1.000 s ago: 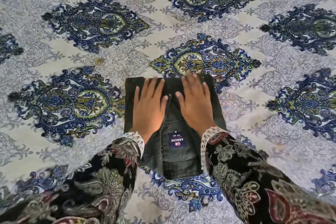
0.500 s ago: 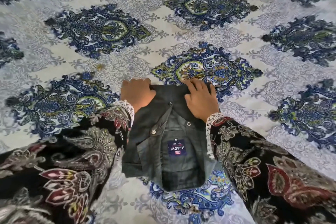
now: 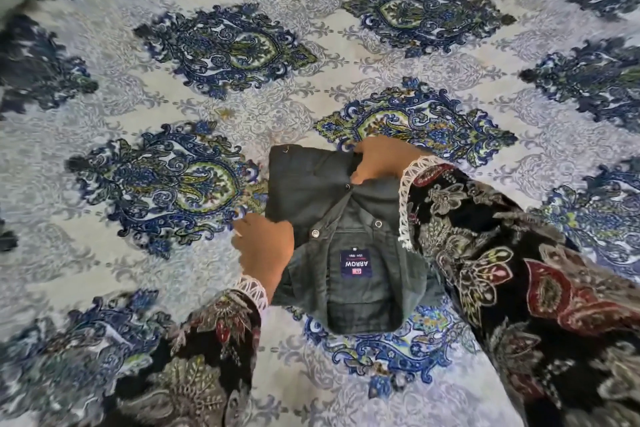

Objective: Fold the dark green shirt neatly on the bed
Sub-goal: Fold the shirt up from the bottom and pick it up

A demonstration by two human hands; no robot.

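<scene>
- Left hand [image 3: 265, 250]: grips the near-left edge of the dark green shirt [image 3: 311, 184], fingers curled round the cloth; patterned sleeve [image 3: 214, 340] with a white lace cuff
- Right hand [image 3: 377, 159]: pinches the shirt's far-right edge; thumb by a snap button [image 3: 347, 186]
- Shirt: folded into a compact bundle, collar label [image 3: 356, 263] facing up; lies on the bed's blue-and-green medallion bedspread [image 3: 207, 55]; no containers in view

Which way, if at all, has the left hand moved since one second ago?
Yes. The left hand slid off the shirt's top to its left edge, nearer the person, judged against the ARROW label.
</scene>
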